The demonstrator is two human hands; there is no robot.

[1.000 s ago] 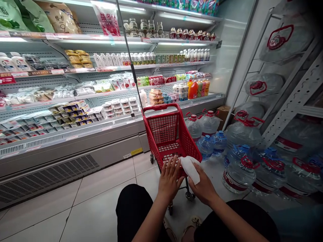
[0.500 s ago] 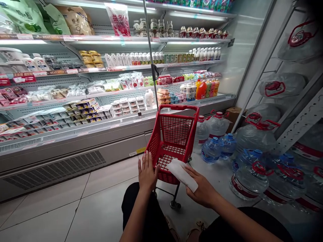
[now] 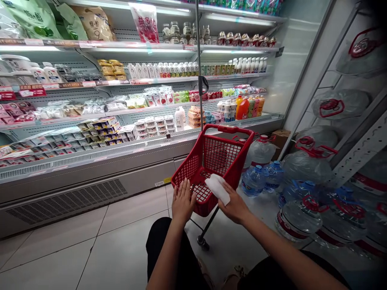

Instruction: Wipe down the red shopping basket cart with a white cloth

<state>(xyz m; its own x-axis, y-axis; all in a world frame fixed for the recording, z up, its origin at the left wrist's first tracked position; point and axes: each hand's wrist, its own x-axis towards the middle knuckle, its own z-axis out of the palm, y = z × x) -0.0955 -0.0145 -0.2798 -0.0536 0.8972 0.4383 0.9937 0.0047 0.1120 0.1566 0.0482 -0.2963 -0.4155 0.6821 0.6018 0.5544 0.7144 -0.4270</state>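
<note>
Smooth tiled floor point(image 3: 130, 245) | red lattice-walled cart point(image 3: 193, 161) stood before grey chiller point(image 3: 145, 175) | left hand point(image 3: 183, 201) lay flat, fingers slightly spread, at cart's near end | right hand point(image 3: 234, 205) gripped soft white cloth point(image 3: 217, 187) there

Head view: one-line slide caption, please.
Right hand holds a white wipe at a red shopping cart, left hand open beside it, before a stocked display case.

Counting from out here, I've got two hands low centre: one left hand point(image 3: 183, 203), one right hand point(image 3: 234, 204). One white cloth point(image 3: 217, 188), one red cart point(image 3: 233, 171), mid-frame. Two blue-capped bottles point(image 3: 253, 181) right of centre; farther right, the jugs point(image 3: 298, 221) overlap too much for me. Top, left of centre, one pink-and-white bag point(image 3: 145, 24). One cardboard box point(image 3: 281, 139), right.
</note>
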